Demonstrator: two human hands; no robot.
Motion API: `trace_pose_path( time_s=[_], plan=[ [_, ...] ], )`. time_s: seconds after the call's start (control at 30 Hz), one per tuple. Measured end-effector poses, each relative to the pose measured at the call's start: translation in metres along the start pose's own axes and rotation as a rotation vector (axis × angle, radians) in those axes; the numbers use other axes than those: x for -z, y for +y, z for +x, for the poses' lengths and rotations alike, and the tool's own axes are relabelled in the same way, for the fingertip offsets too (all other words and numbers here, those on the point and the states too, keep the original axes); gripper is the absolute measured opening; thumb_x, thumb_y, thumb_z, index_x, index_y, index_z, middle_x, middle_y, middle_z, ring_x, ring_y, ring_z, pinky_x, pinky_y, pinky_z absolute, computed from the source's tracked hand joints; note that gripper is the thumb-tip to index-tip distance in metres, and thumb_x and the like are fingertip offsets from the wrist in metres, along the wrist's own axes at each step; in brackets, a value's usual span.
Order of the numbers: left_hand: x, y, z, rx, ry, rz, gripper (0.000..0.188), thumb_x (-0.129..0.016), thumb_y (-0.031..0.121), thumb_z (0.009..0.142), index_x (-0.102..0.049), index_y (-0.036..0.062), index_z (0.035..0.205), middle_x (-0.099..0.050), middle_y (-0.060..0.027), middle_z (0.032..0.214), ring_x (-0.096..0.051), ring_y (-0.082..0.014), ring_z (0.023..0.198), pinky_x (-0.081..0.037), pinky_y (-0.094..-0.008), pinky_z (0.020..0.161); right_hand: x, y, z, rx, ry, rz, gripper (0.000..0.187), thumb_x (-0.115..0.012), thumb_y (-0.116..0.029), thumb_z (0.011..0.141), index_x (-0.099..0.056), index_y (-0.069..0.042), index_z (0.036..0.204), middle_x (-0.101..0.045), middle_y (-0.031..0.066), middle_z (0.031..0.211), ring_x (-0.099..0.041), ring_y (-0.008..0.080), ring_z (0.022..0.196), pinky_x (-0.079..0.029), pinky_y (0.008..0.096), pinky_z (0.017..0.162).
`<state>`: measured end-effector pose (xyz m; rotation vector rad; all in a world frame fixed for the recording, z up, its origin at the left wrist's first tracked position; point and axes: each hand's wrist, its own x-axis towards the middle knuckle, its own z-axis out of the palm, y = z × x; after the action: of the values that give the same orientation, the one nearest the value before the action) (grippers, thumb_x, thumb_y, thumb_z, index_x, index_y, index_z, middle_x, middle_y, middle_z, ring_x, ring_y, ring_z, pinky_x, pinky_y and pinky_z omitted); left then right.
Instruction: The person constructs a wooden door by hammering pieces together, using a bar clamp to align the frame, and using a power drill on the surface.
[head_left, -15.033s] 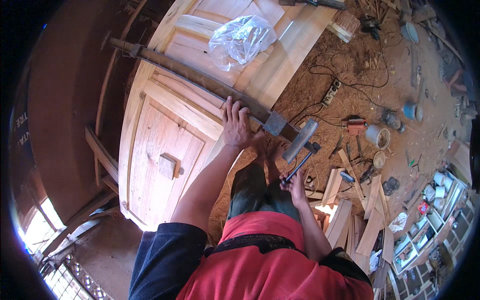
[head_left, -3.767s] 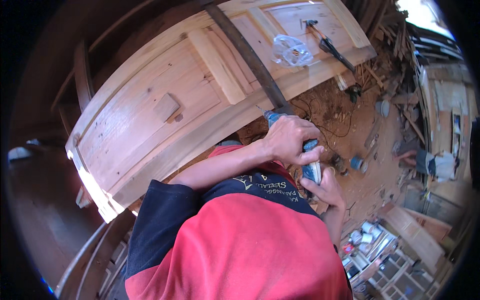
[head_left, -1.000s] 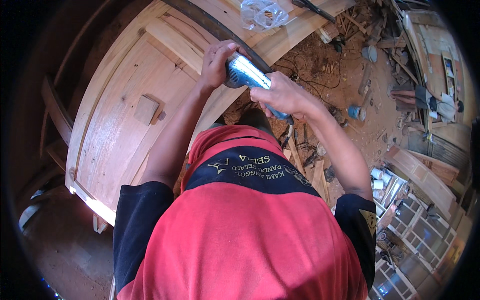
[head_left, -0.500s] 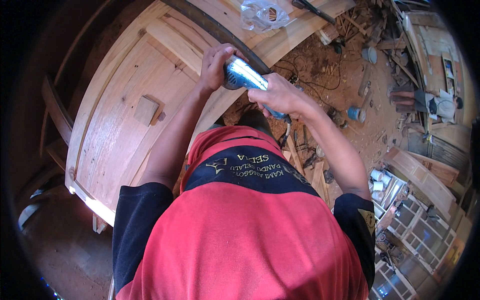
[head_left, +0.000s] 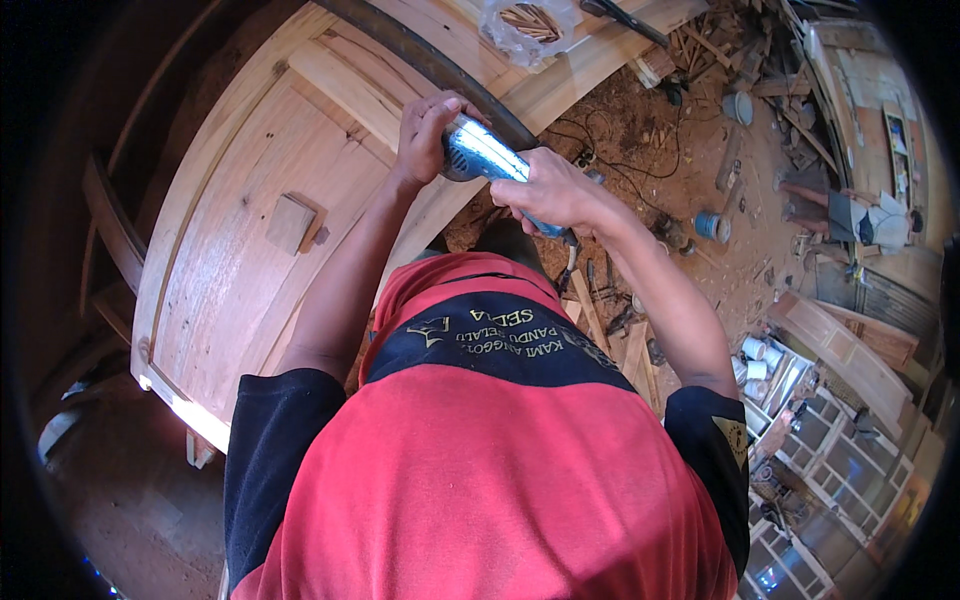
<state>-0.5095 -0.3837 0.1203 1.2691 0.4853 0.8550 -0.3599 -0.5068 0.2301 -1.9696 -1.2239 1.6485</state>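
A blue, shiny-bodied corded power tool is held in both hands over the near right edge of a wooden panel door. My left hand wraps round its vented front end. My right hand grips the rear of the body, where the cord leaves it. The tool's underside and working end are hidden, so I cannot tell its exact kind. On the door, left of my left forearm, sits a small square wood block.
A dark curved bar crosses beyond the tool. Past it are a clear plastic bag of thin wooden sticks and a dark long-handled tool. Cables, offcuts, a bucket and a blue can lie right; a person is farther off.
The power tool and both hands have shifted very slightly left. The plastic bag has moved, and more of the sticks inside show. The person at far right has changed posture a little.
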Motion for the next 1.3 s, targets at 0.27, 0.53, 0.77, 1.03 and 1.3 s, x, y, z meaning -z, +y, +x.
trace_pose_path(
  time_s=[0.27,0.53,0.77,1.03,1.3],
  plan=[
    [0.002,-0.003,-0.003,-0.007,0.007,0.027,0.044,-0.048,0.031,0.091,-0.07,-0.0063,0.084,-0.071,-0.0153,0.08,-0.067,-0.021,0.077,-0.051,-0.0328,0.075,0.001,-0.002,0.001,0.005,-0.003,-0.016,0.043,-0.067,-0.037,0.08,-0.062,0.004,0.067,-0.063,0.0091,0.061,-0.064,0.017,0.052,-0.052,0.0325,0.05],
    [0.002,-0.002,-0.003,0.009,0.025,0.029,0.045,-0.048,0.031,0.09,-0.07,-0.0067,0.084,-0.072,-0.0158,0.08,-0.067,-0.0221,0.077,-0.051,-0.0332,0.076,0.002,0.005,0.009,-0.026,-0.024,-0.008,0.042,-0.068,-0.036,0.08,-0.063,0.005,0.07,-0.063,0.009,0.063,-0.064,0.0166,0.054,-0.051,0.0324,0.05],
    [0.003,-0.007,-0.003,-0.003,0.023,0.02,0.044,-0.048,0.03,0.09,-0.071,-0.0068,0.084,-0.071,-0.0156,0.08,-0.067,-0.0219,0.077,-0.051,-0.0335,0.075,0.003,0.008,0.013,-0.022,-0.043,-0.034,0.044,-0.068,-0.037,0.081,-0.063,0.006,0.073,-0.064,0.0091,0.065,-0.065,0.0171,0.054,-0.052,0.0322,0.051],
    [0.01,-0.037,-0.011,0.02,0.04,0.037,0.042,-0.049,0.029,0.089,-0.071,-0.0063,0.084,-0.07,-0.0143,0.077,-0.065,-0.02,0.073,-0.05,-0.0318,0.071,-0.008,0.022,0.026,-0.053,-0.035,-0.037,0.038,-0.066,-0.036,0.08,-0.062,0.001,0.08,-0.064,0.0082,0.066,-0.065,0.0164,0.054,-0.052,0.032,0.052],
    [-0.001,-0.03,-0.012,0.034,0.135,0.004,0.039,-0.047,0.024,0.088,-0.07,-0.0062,0.078,-0.069,-0.0131,0.072,-0.063,-0.0175,0.068,-0.048,-0.0314,0.065,-0.004,0.01,0.019,-0.027,-0.032,-0.066,0.036,-0.065,-0.035,0.079,-0.061,0.001,0.079,-0.063,0.0077,0.065,-0.065,0.0165,0.054,-0.052,0.0324,0.052]
  ],
)
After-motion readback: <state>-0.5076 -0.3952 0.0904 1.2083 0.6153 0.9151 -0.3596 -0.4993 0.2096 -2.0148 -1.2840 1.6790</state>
